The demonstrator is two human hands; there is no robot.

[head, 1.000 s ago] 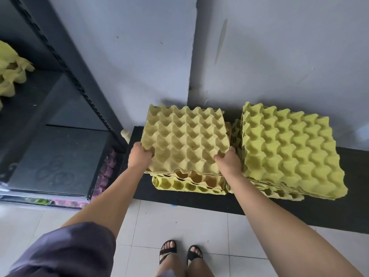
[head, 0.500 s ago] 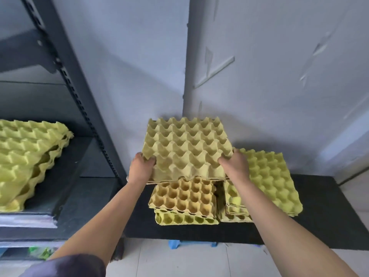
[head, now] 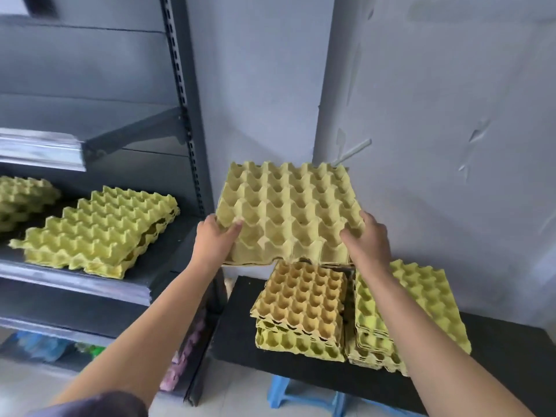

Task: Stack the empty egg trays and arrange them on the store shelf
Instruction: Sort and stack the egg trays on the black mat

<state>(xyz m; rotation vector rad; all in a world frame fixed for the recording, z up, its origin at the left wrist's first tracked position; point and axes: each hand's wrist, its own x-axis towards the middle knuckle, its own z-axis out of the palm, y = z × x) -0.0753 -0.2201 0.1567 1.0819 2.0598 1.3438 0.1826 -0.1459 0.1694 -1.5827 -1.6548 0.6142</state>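
head view looks down on a yellow-green moulded-pulp egg tray [head: 288, 212] held in the air, cups facing up, in front of the pale grey wall [head: 451, 115] and just right of the dark grey metal store shelf [head: 75, 284]. whether it is one tray or a few nested together i cannot tell. the left hand [head: 215, 239] grips the tray's near left corner, thumb lying across the top in a cup, the other fingers curled underneath out of sight. the right hand [head: 368, 240] grips the near right corner, thumb on top and fingers wrapped round the rim. the tray hangs above a flat black board [head: 237, 326].

on that board, below the tray, an orange-tan egg tray [head: 301, 296] sits on a short yellow-green pile. just beside it on the right is a second yellow-green tray stack [head: 427, 299], partly hidden by the right forearm. a blue plastic stool [head: 285, 395] shows under the board. on the shelf's middle level lies a bumps-up stack of yellow-green trays [head: 99, 230], with another such pile [head: 24, 197] at the left edge.
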